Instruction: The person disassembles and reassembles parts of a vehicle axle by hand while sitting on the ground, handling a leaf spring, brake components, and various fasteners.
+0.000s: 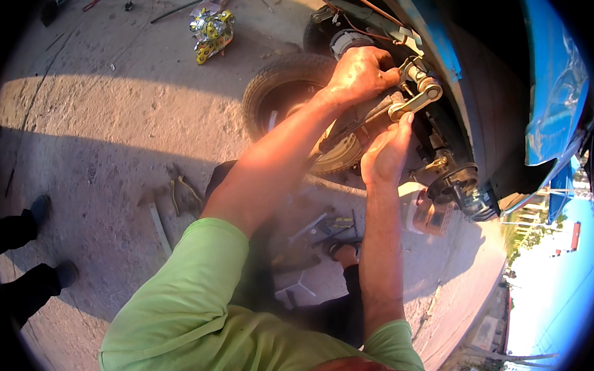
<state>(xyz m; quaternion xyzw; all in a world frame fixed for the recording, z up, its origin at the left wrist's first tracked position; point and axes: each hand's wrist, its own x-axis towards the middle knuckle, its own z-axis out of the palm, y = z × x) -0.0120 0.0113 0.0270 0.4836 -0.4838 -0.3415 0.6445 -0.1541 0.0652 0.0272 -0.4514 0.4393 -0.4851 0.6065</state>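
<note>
- Sunlit grey concrete ground [108, 104], striped by shadow, serves as workshop floor and tool rest.
- A vehicle's glossy blue body panel [557, 74] rises at the right, its underside exposed, presumably for access.
- A black rubber tyre [256, 94] lies flat on the ground beyond the hands, likely put there to be out of the way.
- A bystander's 2 dark-trousered legs [33, 290] stand at the left, well apart from the work.
- A crumpled yellow-and-silver foil bag [214, 40] sits near the tyre.
- The left hand [364, 73] reaches over the linkage from above, fingers curled at its upper end; whether they grip it cannot be told.
- The right hand [385, 155] comes from below, fingers pointing up, 1 fingertip touching the link's lower end, seemingly to steady it; any grip behind is hidden.
- Open-handled metal pliers [174, 197] lie on the ground, within reach of the person.
- Smallest, a dull brass-coloured metal link [418, 103] with 2 rounded ends slants between the hands, beneath the vehicle's edge.
</note>
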